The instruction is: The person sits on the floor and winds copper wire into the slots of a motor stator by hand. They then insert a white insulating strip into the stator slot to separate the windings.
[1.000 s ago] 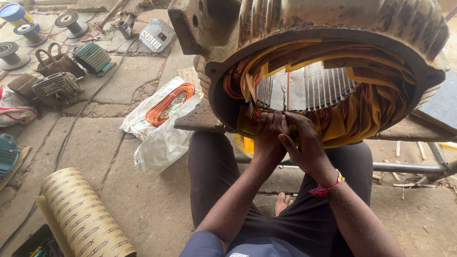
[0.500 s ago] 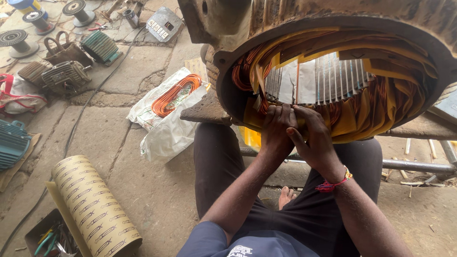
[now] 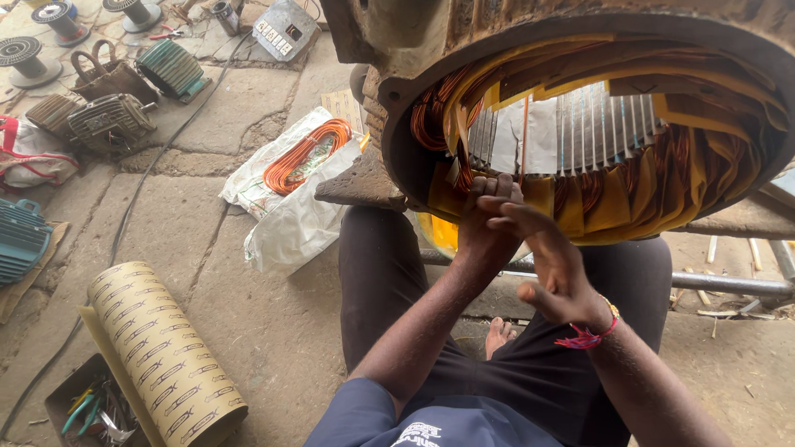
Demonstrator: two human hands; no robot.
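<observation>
A big rusty motor stator (image 3: 414,50) lies on its side in front of me, its bore lined with grey slots (image 3: 580,132), copper windings (image 3: 431,116) and yellow insulation paper (image 3: 629,199). My left hand (image 3: 484,223) is closed at the bore's lower rim, pinching the foot of a thin orange strip (image 3: 523,136) that stands upright across the slots. My right hand (image 3: 551,269) hovers just below and to the right, fingers spread and pointing left over the left hand, holding nothing. A red thread band sits on its wrist.
A white bag with a copper wire coil (image 3: 302,153) lies left of the stator. A yellowish patterned paper roll (image 3: 157,364) and a box of tools (image 3: 87,406) lie lower left. Small motors (image 3: 108,120), spools (image 3: 25,58), a metal pipe (image 3: 729,285).
The view has shifted closer to the stator. My right hand has come off the windings and drawn back and down with its fingers spread; my left hand stays at the lower rim.
</observation>
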